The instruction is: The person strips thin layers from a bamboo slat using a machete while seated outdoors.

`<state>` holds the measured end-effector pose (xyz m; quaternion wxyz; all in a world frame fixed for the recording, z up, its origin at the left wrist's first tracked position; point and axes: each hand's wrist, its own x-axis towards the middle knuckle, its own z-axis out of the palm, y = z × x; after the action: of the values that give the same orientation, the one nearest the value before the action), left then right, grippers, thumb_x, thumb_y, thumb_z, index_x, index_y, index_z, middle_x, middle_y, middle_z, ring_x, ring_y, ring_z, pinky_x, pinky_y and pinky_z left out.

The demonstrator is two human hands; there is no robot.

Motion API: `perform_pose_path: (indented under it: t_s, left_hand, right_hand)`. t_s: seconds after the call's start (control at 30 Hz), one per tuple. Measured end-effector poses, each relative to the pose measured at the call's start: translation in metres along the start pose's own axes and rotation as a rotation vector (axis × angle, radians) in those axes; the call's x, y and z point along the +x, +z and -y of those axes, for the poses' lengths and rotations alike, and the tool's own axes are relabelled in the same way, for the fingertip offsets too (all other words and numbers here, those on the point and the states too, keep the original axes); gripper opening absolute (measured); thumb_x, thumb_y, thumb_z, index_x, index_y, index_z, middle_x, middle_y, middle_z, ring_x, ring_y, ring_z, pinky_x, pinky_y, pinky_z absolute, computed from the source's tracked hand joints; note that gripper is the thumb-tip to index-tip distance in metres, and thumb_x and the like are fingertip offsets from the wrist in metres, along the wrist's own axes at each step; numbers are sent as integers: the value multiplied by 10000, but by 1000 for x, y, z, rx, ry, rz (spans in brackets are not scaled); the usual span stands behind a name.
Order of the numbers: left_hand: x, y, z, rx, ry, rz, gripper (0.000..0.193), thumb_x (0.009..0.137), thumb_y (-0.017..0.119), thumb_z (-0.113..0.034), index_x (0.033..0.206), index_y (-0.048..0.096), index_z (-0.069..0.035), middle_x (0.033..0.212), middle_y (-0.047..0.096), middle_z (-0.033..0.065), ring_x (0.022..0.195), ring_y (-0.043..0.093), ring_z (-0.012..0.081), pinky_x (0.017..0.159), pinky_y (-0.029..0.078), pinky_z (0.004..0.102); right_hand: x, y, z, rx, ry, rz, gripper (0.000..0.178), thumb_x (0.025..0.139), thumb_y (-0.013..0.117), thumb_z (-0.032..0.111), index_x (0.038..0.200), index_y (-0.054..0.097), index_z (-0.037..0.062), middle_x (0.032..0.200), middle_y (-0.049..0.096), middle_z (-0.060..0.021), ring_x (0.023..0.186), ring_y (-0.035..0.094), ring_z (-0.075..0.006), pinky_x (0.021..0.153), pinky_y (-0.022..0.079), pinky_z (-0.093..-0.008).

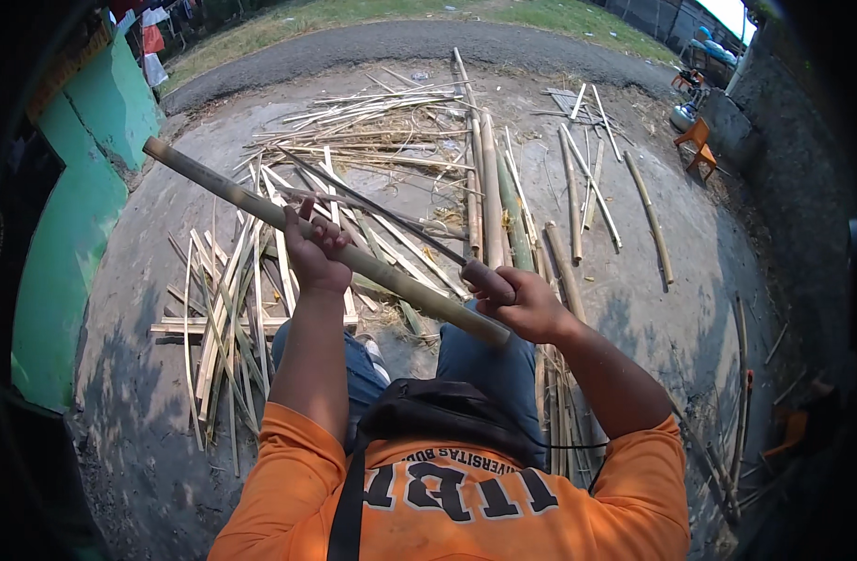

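A long bamboo pole [405, 283] slants across in front of me, from the upper left down to above my thigh. My left hand [314, 254] holds it near its middle, with one or two fingers raised off it. The fingers of my right hand [533, 307] are wrapped round the thick wooden handle of a machete [487, 280]. Its narrow dark blade runs up and left, beyond the pole. The pole's near end lies just below my right hand; whether they touch I cannot tell.
Split bamboo strips [227, 318] lie heaped at the left, and more strips [372, 140] are piled ahead. Whole bamboo poles [492, 192] stretch out at centre right. An orange chair [698, 145] stands at the far right, and a green wall [68, 224] borders the left.
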<state>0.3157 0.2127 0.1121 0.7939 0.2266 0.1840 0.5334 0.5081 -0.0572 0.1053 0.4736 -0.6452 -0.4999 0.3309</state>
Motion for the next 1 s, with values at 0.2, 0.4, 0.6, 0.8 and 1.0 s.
perform_pose_path:
  t_s: [0.2,0.4,0.6,0.8,1.0]
  left_hand:
    - [-40,28,11,-21,42,31,601,976,612,-668,1188,560,-108,694,393,-41,552,379,81,557,374,268]
    - [-55,27,23,65,92,130,678,995,551,-689,1220,537,-49,785,446,-43,678,444,79,616,409,232]
    - [-63,35,2,13,158,130,850,991,280,-824,1154,596,-51,719,411,0,557,400,147,538,368,307]
    - [-25,77,-78,291,410,127,729,1080,200,-635,1154,610,-37,728,381,9,558,346,135,526,321,314]
    - [-10,90,-167,745,563,253,599,1105,348,-531,1163,645,-14,773,442,-5,629,414,112,606,371,291]
  right_hand:
    - [57,47,58,-40,-33,-136,339,877,820,262,1042,678,3,841,700,-107,811,687,-212,762,540,-394]
    - [93,79,91,-168,-290,-227,386,830,846,322,934,644,10,780,702,-129,736,689,-221,686,529,-391]
    - [77,74,78,-185,-389,-335,268,866,798,209,926,638,2,802,681,-206,770,667,-429,692,510,-477]
    - [53,14,34,-96,-138,-394,366,911,826,322,969,654,4,728,640,-102,675,577,-162,635,475,-383]
    - [14,-29,6,250,-117,-492,438,1010,703,445,1045,609,18,687,547,14,601,523,-65,565,431,-250]
